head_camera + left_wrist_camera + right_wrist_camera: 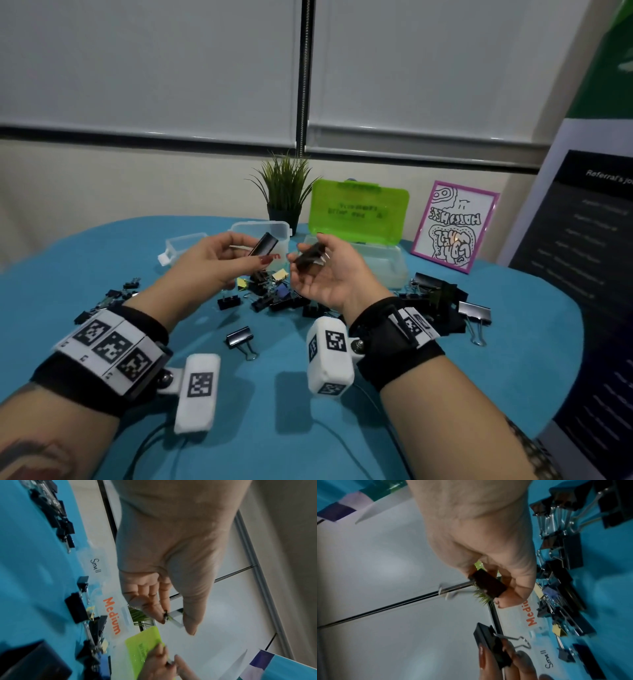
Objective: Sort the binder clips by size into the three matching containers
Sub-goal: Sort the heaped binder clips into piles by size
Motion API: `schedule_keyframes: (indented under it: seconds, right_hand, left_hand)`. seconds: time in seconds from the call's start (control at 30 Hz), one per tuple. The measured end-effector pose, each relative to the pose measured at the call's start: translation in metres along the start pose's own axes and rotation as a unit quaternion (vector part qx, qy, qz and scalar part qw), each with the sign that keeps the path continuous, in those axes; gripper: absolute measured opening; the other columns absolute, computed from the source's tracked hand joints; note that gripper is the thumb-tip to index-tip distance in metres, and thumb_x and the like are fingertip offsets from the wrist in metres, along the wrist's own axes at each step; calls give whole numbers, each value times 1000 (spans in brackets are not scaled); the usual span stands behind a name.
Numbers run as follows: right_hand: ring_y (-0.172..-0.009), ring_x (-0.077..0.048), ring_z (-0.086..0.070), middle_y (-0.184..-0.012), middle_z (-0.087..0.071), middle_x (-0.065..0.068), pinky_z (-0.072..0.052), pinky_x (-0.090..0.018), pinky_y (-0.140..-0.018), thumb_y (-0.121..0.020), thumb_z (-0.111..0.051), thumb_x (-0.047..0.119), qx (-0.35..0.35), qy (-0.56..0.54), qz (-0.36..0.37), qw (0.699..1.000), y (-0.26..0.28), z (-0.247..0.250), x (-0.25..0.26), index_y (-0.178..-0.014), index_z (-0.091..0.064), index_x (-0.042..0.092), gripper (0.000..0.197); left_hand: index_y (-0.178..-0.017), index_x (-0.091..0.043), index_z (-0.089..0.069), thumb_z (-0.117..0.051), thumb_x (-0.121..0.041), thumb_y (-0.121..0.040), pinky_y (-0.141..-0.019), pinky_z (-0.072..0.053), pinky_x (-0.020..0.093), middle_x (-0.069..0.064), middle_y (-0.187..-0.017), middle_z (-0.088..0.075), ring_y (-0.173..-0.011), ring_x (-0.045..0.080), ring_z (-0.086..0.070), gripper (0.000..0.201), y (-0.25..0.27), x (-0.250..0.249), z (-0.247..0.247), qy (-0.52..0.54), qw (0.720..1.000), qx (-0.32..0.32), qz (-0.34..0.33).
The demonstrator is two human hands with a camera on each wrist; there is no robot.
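Both hands are raised above the teal table [342,394], each with one black binder clip. My left hand [251,251] pinches a black clip [263,243] by its silver handle [175,614]. To its right my right hand [301,265], palm up, grips another black clip [313,255] of much the same size; its body [486,583] sits between thumb and fingers. Behind the hands stand a clear box marked Small [185,245], a clear box marked Medium [274,228] and a larger box [394,263] with a raised green lid [356,212].
Mixed clips [270,294] lie heaped below the hands, large black ones [438,298] at the right, small ones [113,298] at the left, and a single clip [239,337] nearer me. A potted plant [284,192], a framed drawing [452,226] and a standing banner [582,257] line the back and right.
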State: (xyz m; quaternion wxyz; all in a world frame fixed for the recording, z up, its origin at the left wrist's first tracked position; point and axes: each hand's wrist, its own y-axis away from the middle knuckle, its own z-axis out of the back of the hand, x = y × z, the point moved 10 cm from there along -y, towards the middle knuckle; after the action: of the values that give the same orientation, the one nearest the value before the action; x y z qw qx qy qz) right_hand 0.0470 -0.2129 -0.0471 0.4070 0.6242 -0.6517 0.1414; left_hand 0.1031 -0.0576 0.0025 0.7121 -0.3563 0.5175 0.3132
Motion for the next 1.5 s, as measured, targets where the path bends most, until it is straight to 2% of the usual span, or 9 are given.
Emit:
schedule_keyframes:
  seconds: [0.17,0.47,0.67,0.87,1.03,1.17,1.27,1.37,1.5]
  right_hand:
    - [-93,-30,-69,-106,-69,-18,-60,-43,-79,-81,-62,70,140,44,-112,983,11,-32,-31,-120,-63,4,76]
    - [-70,-21,-61,-87,-64,-13,-57,-27,-50,-90,-62,3,-48,122,139,982,17,10,47,-86,-61,6,5]
    - [-80,-26,-67,-84,-69,-3,-55,-33,-66,-75,-68,9,-418,424,408,692,84,102,167,-79,-65,19,11]
    - [-125,-41,-40,-131,-50,-21,-45,-42,-83,-87,-62,11,-554,526,171,622,78,181,169,-120,-60,5,33]
    - [-131,-39,-32,-142,-42,-18,-35,-54,-103,-83,-66,27,-554,548,86,621,80,179,157,-126,-54,8,48]
    - [-128,-40,-38,-138,-47,-19,-38,-52,-103,-78,-74,39,-519,584,179,597,89,133,167,-114,-60,11,48]
    - [-98,-31,-62,-106,-66,-12,-54,-41,-86,-72,-87,38,-382,594,238,667,86,86,157,-103,-64,12,46]
    - [-88,-25,-65,-92,-67,-9,-56,-38,-77,-65,-93,33,-236,678,98,690,76,57,107,-102,-64,11,52]
    - [-62,-19,-63,-75,-65,-8,-58,-39,-78,-70,-90,19,-174,758,-27,628,70,53,70,-115,-64,9,52]
  left_hand:
    - [-108,-4,-68,-83,-10,-69,-76,-58,22,14,-91,-72,-83,17,-67,42,6,-7,-28,-13,998,49,-41]
    - [-93,-28,-76,-85,-46,-62,-72,-47,20,-9,-92,-71,-82,0,-62,37,11,-20,-18,-162,984,3,-81]
    - [-99,-31,-68,-85,-43,-71,-88,-39,29,-14,-114,-60,-113,7,-51,35,6,1,-1,-238,970,-46,-6]
    - [-124,-30,-55,-81,-54,-72,-92,-46,35,2,-136,-48,-113,21,-52,63,2,27,5,-329,941,-24,82]
    - [-142,-22,-43,-77,-49,-79,-80,-46,31,8,-141,-46,-102,19,-53,76,-4,42,22,-311,940,-61,125]
    - [-149,-18,-36,-70,-46,-86,-92,-43,34,12,-144,-49,-116,26,-54,77,-1,57,27,-267,946,-76,170]
    - [-151,-18,-33,-70,-47,-86,-100,-41,37,12,-146,-48,-125,28,-51,80,-1,61,28,-262,945,-74,180]
    - [-153,-19,-30,-69,-49,-87,-102,-39,36,10,-149,-44,-131,28,-48,82,-2,63,22,-279,940,-49,189]
    - [-153,-20,-28,-69,-53,-86,-102,-37,35,9,-151,-42,-133,27,-45,86,-3,64,14,-297,935,-19,193]
